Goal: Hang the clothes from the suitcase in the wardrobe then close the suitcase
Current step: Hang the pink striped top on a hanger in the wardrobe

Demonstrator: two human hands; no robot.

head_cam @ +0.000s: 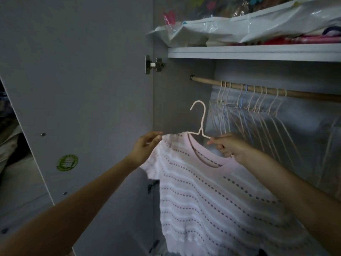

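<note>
The soft, light top (pixel 212 191) is pinched at its shoulder by the left hand (pixel 145 146); the stiff hanger (pixel 200 124) is gripped by the right hand (pixel 227 146).

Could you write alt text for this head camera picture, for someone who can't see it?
Two hands hold a pale pink top on a wire hanger before an open wardrobe: the left hand pinches its shoulder, the right hand grips the hanger's arm. The hook is not yet on the wooden rail, where other hangers hang under a shelf of bagged items.
</note>
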